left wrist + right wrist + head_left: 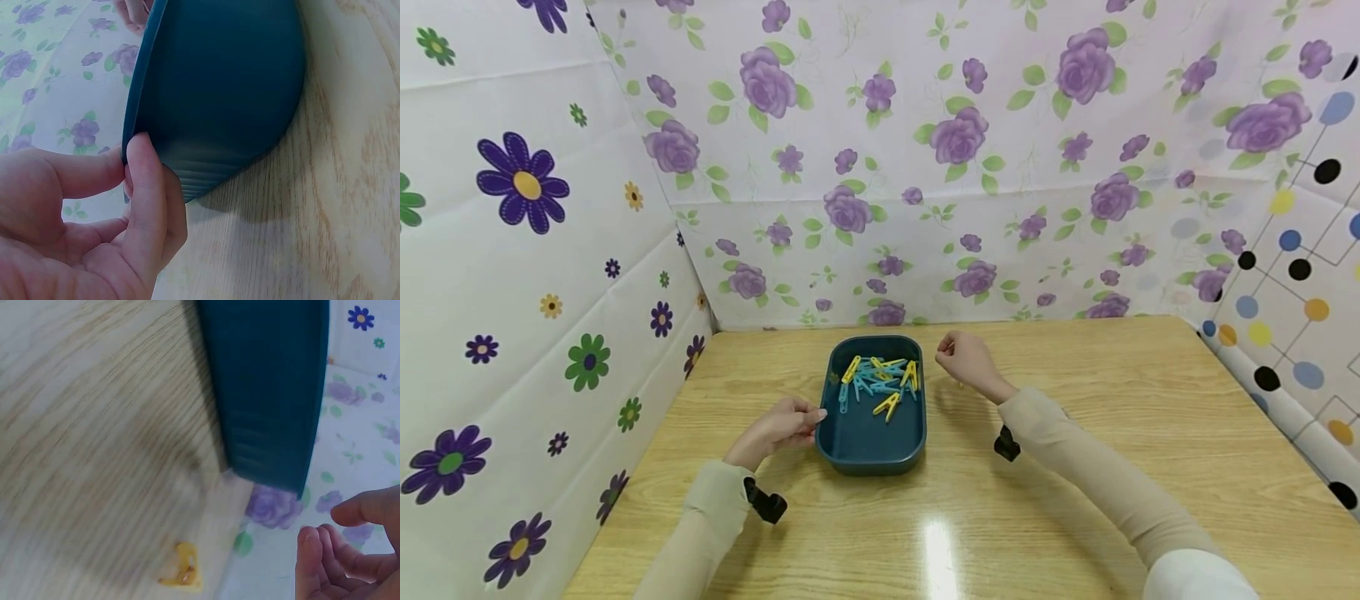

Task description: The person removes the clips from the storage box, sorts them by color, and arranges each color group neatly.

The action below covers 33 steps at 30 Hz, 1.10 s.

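Note:
A dark teal plastic bin (871,446) stands on the table with several blue and yellow clothespins heaped toward its far end. One yellow clothespin (887,406) lies nearer its middle. My left hand (786,423) pinches the bin's left rim; in the left wrist view, the thumb is on one side of the wall (219,75) and the fingers on the other. My right hand (970,362) is just beyond the right rim, over the table, its fingers loosely bent. In the right wrist view, a gap shows between thumb and fingertips (310,544), with nothing in it.
A small blurred yellow thing (184,565) lies on the wooden table (1075,417) beside the bin, below my right hand. Flower-printed cloth (880,167) hangs behind the table, with more patterned cloth at left and right. Each wrist wears a small black camera.

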Available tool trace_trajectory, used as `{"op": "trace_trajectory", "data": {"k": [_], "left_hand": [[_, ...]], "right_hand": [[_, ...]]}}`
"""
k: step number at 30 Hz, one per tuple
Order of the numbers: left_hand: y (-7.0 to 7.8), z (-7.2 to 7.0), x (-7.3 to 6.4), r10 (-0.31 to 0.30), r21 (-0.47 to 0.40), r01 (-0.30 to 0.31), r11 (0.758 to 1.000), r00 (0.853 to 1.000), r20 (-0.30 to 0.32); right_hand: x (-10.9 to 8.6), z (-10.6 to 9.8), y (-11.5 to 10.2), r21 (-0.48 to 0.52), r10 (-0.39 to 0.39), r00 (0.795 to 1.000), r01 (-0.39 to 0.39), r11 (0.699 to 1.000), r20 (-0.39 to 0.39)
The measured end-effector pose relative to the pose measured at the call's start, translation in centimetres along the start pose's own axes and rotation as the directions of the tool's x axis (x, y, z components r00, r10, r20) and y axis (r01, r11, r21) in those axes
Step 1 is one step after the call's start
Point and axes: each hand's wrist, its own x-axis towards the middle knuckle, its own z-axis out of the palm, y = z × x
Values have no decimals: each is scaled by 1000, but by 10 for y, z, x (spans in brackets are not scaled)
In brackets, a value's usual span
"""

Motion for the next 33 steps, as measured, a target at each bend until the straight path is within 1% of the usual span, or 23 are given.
{"op": "trace_trajectory", "data": {"k": [7, 11, 16, 21, 23, 29, 33], "left_hand": [[2, -1, -1, 1, -9, -1, 1000, 1000, 8], [2, 0, -1, 0, -15, 0, 1000, 1000, 8], [3, -1, -2, 1, -12, -1, 1000, 1000, 11], [2, -1, -1, -4, -19, 4, 1000, 1000, 6], [1, -1, -1, -2, -16, 2, 1000, 1000, 5], [0, -1, 0, 0, -29, 0, 1000, 1000, 14], [-1, -2, 0, 11, -25, -10, 1000, 1000, 21]], "right_hand": [[3, 0, -21, -20, -62, 995, 63, 998, 79], [5, 0, -33, -32, -78, 989, 83, 996, 127], [9, -1, -52, -54, -58, 983, 69, 996, 172], [16, 2, -71, -75, -24, 975, 41, 996, 220], [19, 6, -77, -76, 5, 968, 14, 997, 251], [30, 17, -89, -29, 81, 930, -76, 997, 359], [33, 27, -92, -65, 107, 912, -89, 994, 395]]}}
